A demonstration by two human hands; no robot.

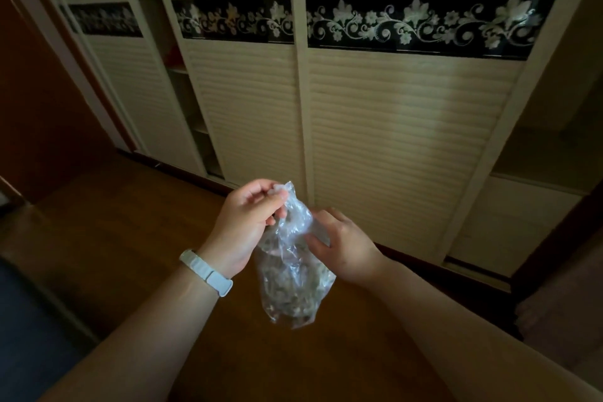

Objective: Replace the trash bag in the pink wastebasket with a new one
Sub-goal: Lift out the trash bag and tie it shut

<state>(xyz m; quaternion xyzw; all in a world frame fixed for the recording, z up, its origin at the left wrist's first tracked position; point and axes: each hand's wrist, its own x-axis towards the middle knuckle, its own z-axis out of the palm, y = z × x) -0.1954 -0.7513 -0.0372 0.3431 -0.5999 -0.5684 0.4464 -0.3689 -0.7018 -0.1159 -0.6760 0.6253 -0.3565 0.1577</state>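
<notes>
At the far left of the frame a dark brown panel [42, 101] runs down to a wooden floor [130, 222], with something dark blue [29, 320] in the lower left corner. Behind, a cream wardrobe [391, 127] with slatted sliding doors fills the upper frame. A black floral band [421, 23] crosses its doors, and a narrow gap [182, 75] between the left doors shows shelves.

Low and a little left of centre, the left hand [243, 222], with a white wristband [206, 272] on its wrist, is raised with its fingers curled. Thumb and fingertips pinch the gathered top of the trash bag [293, 290].

The bag is clear, crinkled plastic and hangs in the air at lower centre, over the floor and touching nothing but the two hands. Its neck rises to the left hand's fingertips, and its fuller bottom sags below both wrists. The bottom holds brownish scraps that are too blurred to identify.

Just right of the bag and slightly lower than the left hand, the right hand [342, 248] grasps the bag's upper right side, the film caught between its thumb and bent fingers. The bag lies between the two hands, and both grip its upper half.

At the right edge is an open, shadowed shelf compartment [548, 153].
</notes>
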